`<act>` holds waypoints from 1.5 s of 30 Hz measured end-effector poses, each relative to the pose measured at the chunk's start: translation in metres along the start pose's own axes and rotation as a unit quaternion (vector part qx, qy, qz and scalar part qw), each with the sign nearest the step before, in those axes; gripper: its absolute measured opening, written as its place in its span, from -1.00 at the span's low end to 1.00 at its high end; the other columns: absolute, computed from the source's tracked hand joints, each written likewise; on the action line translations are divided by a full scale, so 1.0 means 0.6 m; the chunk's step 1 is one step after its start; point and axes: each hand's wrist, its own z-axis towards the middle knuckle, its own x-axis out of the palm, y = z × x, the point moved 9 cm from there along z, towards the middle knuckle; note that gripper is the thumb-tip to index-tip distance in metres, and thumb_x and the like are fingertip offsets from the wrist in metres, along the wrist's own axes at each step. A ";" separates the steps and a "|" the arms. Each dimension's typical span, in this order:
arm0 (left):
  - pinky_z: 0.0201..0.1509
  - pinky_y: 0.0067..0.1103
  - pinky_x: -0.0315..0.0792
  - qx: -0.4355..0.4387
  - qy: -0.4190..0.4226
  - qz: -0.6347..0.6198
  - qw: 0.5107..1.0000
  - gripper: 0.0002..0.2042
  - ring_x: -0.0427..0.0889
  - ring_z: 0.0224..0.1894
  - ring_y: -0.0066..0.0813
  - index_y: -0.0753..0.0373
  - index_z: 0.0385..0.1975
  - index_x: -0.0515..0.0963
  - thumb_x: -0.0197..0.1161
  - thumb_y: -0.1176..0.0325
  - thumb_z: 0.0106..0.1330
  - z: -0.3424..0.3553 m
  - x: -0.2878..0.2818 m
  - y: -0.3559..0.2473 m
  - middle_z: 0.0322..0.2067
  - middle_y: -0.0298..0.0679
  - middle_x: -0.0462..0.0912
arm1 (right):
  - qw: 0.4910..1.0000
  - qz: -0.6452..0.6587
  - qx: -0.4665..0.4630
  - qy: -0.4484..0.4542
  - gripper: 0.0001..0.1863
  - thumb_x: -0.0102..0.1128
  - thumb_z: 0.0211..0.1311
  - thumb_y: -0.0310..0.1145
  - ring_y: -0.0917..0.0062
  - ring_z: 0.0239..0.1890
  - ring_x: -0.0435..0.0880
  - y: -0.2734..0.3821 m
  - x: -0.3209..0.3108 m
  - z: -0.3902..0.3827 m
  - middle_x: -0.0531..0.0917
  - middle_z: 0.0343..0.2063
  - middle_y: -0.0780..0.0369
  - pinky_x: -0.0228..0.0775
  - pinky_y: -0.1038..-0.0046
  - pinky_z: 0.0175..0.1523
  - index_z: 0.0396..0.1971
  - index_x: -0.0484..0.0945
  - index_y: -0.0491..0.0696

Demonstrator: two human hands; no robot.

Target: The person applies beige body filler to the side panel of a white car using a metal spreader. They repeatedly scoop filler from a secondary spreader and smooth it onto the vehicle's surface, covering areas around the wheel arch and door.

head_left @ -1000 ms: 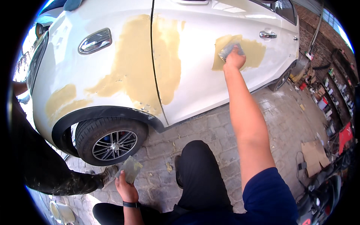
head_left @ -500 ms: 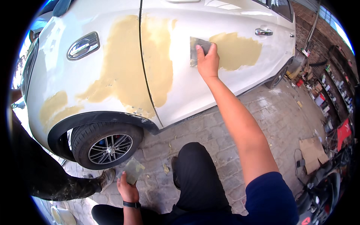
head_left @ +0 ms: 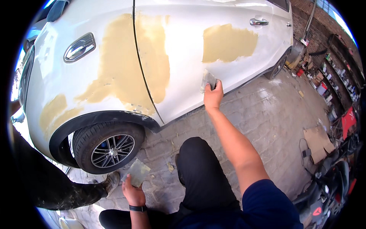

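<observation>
- Down from the left edge of the yellow patch point(head_left: 228, 42), my right hand point(head_left: 213, 95) has brought its scraper point(head_left: 208, 79) to just below that patch.
- My right fingers are closed on the scraper's lower end, probably so the far end stays free; whether it touches the white door point(head_left: 185, 76), I can't tell.
- The yellow patch sits mid-door, apart from the larger yellow patch point(head_left: 118, 57) that spans the door gap.
- My left hand point(head_left: 134, 193) grips a second scraper point(head_left: 136, 172), thumb on top; the fingers underneath are mostly hidden.
- I hold that smeared plate low, near the front wheel point(head_left: 112, 152), likely to keep it handy yet clear of the door.
- Another person's leg point(head_left: 57, 183) is to my left.
</observation>
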 end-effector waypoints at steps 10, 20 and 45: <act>0.09 -0.31 0.63 -0.003 -0.015 0.020 1.000 -0.82 0.73 0.03 -0.25 0.26 -0.02 0.54 0.22 0.31 0.54 0.002 -0.001 0.004 -0.02 -0.18 0.71 | 0.926 -0.074 -0.347 -0.131 -0.53 0.22 0.30 -0.55 0.15 0.05 0.57 0.293 0.039 0.042 0.55 0.05 0.12 0.49 0.19 0.12 0.23 0.65 -0.05; 0.06 -0.33 0.64 -0.016 -0.014 0.023 1.000 -0.82 0.74 0.00 -0.25 0.30 -0.05 0.54 0.23 0.33 0.52 0.011 0.007 0.024 -0.06 -0.14 0.72 | 0.939 -0.211 -0.245 -0.116 -0.54 0.27 0.32 -0.46 0.17 0.08 0.57 0.263 0.072 0.159 0.55 0.06 0.16 0.53 0.15 0.06 0.23 0.62 -0.07; -0.01 -0.46 0.58 -0.006 -0.001 0.019 1.000 -0.79 0.73 -0.09 -0.35 0.32 -0.06 0.60 0.27 0.31 0.50 0.034 0.011 0.064 -0.13 -0.20 0.73 | 0.964 -0.184 -0.007 0.192 -0.65 0.14 0.41 -0.37 0.01 0.10 0.62 -0.156 -0.004 -0.056 0.58 0.10 -0.03 0.47 0.11 0.18 0.07 0.58 -0.25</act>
